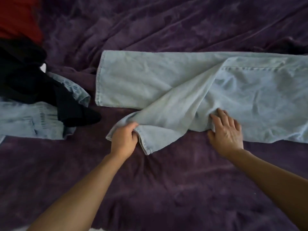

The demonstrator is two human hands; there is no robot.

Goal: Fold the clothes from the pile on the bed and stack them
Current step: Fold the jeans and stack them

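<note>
Two bare forearms reach in from the near edge of the bed, which is covered by a crumpled dark purple plush blanket (166, 189). One pair of pale blue, faded denim jeans (166, 77) lies across the middle of the bed and runs out toward its right edge. One leg lies flat, with its stitched hem toward the left. The other leg is twisted diagonally across it toward the near side, wrinkled and part lifted.

The left hand (124, 139) grips that second leg's hem, fingers curled tight round the cloth. The right hand (225, 129) rests on the jeans' near edge with fingers spread and lightly bent, pressing into a fold and pinching nothing.

At the left edge of the bed sits the pile. It holds one second washed-out light denim garment (25, 120) and, draped over that, dark black cloth (25, 77) whose number of pieces I cannot tell. Beyond them, in the far left corner, lies one red garment (18, 15).
</note>
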